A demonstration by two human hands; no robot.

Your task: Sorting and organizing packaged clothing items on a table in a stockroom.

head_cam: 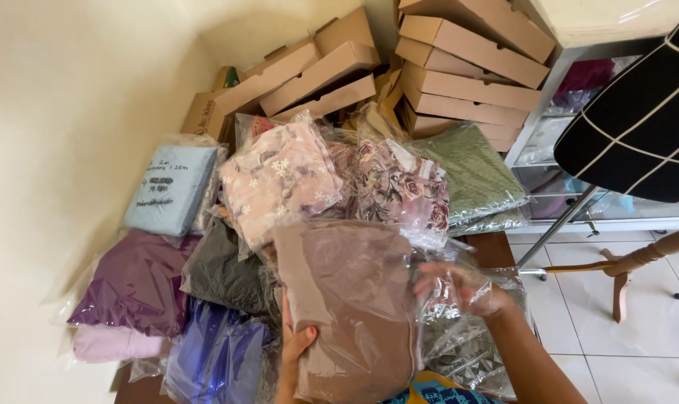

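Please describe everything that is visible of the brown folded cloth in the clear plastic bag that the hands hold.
The brown cloth packet is plain brown fabric, folded flat into a rectangle inside a clear, glossy, wrinkled plastic bag. It lies tilted at the front of the pile, over the other bagged fabrics. The left hand grips its lower left edge, thumb on top. The right hand is at its right side, seen through loose clear plastic; whether it touches the packet cannot be told.

Two bare arms reach forward from the bottom edge. The left hand (296, 346) sits low, thumb spread upward, nail painted red, fingers hidden. The right hand (459, 288), higher and farther forward, is blurred, fingers curled leftward.
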